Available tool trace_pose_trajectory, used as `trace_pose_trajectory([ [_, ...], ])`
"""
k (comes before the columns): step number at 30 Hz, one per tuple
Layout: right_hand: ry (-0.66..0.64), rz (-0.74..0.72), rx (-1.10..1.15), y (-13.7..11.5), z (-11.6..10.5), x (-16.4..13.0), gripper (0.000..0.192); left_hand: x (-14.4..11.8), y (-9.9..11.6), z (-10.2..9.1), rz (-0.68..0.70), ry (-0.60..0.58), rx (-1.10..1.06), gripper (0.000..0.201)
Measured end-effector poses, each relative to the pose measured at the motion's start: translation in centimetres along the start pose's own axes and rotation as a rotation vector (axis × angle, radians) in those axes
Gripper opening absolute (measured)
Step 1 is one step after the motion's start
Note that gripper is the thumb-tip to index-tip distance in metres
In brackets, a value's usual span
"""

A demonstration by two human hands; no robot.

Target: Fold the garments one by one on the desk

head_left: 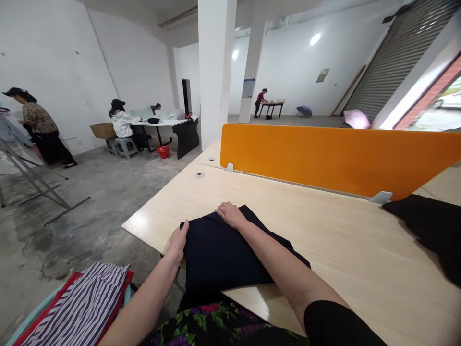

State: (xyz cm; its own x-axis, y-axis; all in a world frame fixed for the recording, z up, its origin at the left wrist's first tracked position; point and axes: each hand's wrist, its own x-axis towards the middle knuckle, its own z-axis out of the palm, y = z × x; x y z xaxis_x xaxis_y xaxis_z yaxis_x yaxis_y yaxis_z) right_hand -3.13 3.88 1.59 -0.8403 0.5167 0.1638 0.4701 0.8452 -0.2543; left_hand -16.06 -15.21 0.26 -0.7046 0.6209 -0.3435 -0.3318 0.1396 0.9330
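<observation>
Your left hand (178, 241) is at the left edge of the dark navy cloth (225, 254), its thumb laid along the upper left corner; the fingers are mostly hidden, so you cannot tell how tightly they close. Your right hand (230, 215) lies palm down on the cloth near its far edge — fingers loosely extended and close together, pressing on the fabric rather than gripping it.

The cloth rests on the pale wooden table (345, 250) in front of you, and its near left part reaches out past the table edge toward your floral garment (205, 317). Beyond it, an orange divider (324, 158) stands upright across the tabletop, and well to the right lies a black cloth (432, 230).

Down to your left, a light blue basin (127, 295) holds a striped cloth (82, 302) on top of a red cloth (120, 303). Farther off, a person in a white top (122, 123) sits at a white desk (162, 123) — a red bucket (163, 152) is on the floor near it
</observation>
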Motion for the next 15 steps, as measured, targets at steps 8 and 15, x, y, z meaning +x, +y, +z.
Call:
trace_pose_trajectory([
  [8, 0.142, 0.092, -0.005, 0.5, -1.1, -3.2, 0.033, -0.2, -0.5, -0.5, 0.13, 0.062, 0.132, 0.034],
  [15, 0.189, 0.414, 0.049, 5.4, -1.9, -14.9, 0.051, -4.4, -2.0, -2.3, 0.336, 0.188, 0.302, 0.058],
])
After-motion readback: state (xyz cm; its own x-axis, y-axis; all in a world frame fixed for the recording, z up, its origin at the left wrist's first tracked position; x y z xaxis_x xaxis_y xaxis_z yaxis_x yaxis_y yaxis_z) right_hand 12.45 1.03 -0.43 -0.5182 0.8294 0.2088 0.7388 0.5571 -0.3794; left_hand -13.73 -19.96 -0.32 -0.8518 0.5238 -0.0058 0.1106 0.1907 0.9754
